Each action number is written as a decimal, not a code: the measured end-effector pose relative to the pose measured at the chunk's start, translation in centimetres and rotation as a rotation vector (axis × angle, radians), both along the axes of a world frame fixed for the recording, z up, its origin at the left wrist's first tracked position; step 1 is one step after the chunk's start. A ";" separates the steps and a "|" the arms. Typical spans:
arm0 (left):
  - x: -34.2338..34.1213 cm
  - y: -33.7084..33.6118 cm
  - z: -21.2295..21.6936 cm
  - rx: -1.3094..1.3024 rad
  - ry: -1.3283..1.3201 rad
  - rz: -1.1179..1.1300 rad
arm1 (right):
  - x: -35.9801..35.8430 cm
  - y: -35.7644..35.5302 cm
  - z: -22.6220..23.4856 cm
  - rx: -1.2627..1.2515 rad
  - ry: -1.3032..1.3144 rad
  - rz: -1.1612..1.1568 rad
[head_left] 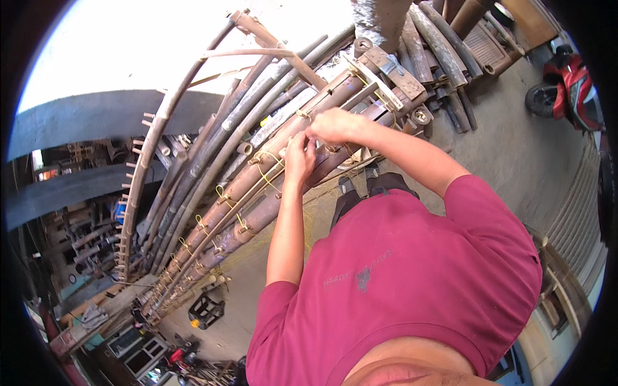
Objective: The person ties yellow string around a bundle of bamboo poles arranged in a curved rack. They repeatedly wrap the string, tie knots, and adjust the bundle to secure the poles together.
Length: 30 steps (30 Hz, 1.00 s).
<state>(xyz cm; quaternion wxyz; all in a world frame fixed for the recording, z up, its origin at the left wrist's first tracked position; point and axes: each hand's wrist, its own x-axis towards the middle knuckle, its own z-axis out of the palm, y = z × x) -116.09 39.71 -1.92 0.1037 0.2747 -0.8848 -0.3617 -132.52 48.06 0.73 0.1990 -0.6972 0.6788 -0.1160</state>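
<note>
A long bundle of brown bamboo poles (257, 186) runs from the near left up to the far right, bending with the lens, its poles lashed side by side with loops of thin yellow cord (264, 177) at intervals along its length. Left of it, a single pale curved bamboo pole studded with short wooden pegs (138, 180) arcs from near to far. At the far right end, a stack of dark cut bamboo sections (444, 51) lies on the grey concrete floor (515, 148), and a red motorbike (570, 87) stands at the far right edge. The person wears a dark red short-sleeved shirt (399, 270). The right hand (338, 125) rests on top of the bundle, fingers curled and pinched narrow on the cord at a lashing. The left hand (299, 157) lies just beside it, touching the poles, its fingers bent close together around the same tie.
</note>
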 end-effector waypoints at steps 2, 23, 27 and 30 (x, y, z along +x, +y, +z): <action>0.3 0.0 -0.4 -0.031 -0.005 0.038 | -1.6 -1.9 0.3 -0.013 0.036 -0.049; -1.1 -0.9 -0.4 0.443 0.011 0.181 | 1.3 0.6 -3.1 -0.346 -0.302 -0.532; -1.1 -2.0 -3.5 0.523 0.084 0.190 | 1.5 0.4 -4.5 -0.398 -0.224 -0.576; -1.7 -1.4 -2.7 0.503 0.064 0.219 | 1.6 0.8 -5.5 -0.600 -0.192 -0.618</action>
